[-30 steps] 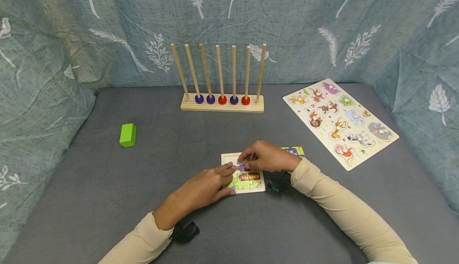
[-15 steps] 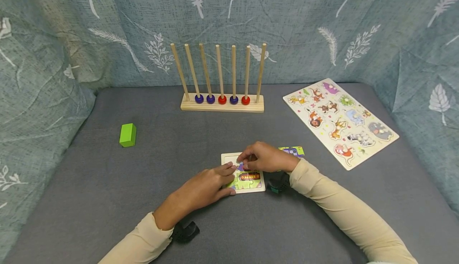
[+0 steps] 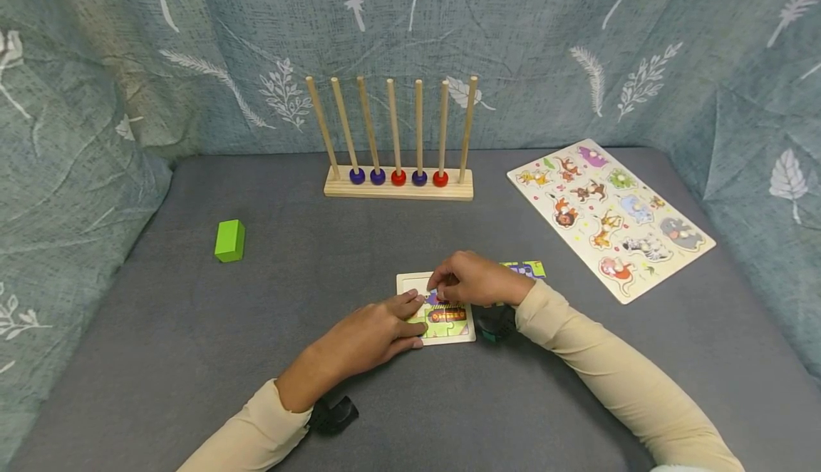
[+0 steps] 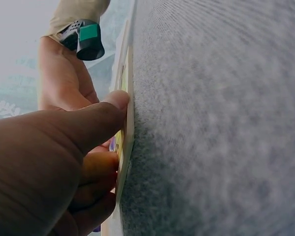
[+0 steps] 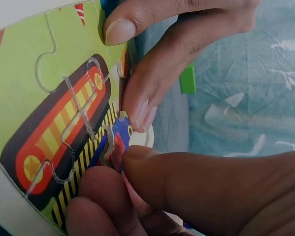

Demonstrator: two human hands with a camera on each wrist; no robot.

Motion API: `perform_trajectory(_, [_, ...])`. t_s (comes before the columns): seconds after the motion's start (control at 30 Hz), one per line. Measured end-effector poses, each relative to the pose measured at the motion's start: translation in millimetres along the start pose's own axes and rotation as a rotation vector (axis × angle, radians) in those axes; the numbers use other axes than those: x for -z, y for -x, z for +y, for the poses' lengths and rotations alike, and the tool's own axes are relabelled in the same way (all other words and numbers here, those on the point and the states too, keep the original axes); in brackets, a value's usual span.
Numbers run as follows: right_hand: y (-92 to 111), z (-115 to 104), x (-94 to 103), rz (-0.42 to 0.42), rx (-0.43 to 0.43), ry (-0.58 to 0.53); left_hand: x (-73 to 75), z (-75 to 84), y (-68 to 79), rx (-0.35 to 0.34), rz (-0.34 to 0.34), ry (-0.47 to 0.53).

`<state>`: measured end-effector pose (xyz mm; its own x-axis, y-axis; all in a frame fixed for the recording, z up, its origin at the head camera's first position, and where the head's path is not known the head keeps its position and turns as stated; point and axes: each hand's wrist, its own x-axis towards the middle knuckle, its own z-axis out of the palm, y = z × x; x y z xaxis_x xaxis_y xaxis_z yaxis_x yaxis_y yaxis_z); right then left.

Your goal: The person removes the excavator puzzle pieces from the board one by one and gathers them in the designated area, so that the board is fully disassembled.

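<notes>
Left hand point(image 3: 372, 329) rests, fingers relaxed, on the puzzle point(image 3: 449, 341) at nine o'clock; curled right hand point(image 3: 477, 279) pinches a piece point(image 5: 118, 143) near twelve.

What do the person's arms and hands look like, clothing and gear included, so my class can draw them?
The left sleeve and right sleeve are long, plain beige, creased near the wrists. The left hand and right hand wear no visible gloves. A black device sits under each wrist, left and right; the right one shows a green patch.
</notes>
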<state>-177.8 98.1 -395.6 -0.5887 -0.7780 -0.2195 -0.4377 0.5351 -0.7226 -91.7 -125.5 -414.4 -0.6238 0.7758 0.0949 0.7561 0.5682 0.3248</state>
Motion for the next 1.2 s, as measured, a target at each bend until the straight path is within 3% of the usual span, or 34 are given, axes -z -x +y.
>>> perform_trajectory(0.2, [-3,2,0.4,0.011,0.006,-0.026,0.5,0.4,-0.2,-0.003,0.001,-0.001])
perform_trajectory(0.5, [1,5,0.5,0.029,0.008,-0.155,0.8,0.1,0.7,-0.015,0.000,-0.021])
perform_trajectory(0.83, [2,7,3.0,0.020,0.036,-0.147,-0.2,-0.8,0.3,-0.019,0.009,0.011])
perform_trajectory(1.0, [5,9,4.3,0.017,0.087,-0.161,-0.6,-2.6,1.7,-0.022,0.006,0.033])
perform_trajectory(1.2, [9,12,8.5,0.031,0.149,-0.254,2.6,-3.2,-0.6,-0.022,-0.013,0.041])
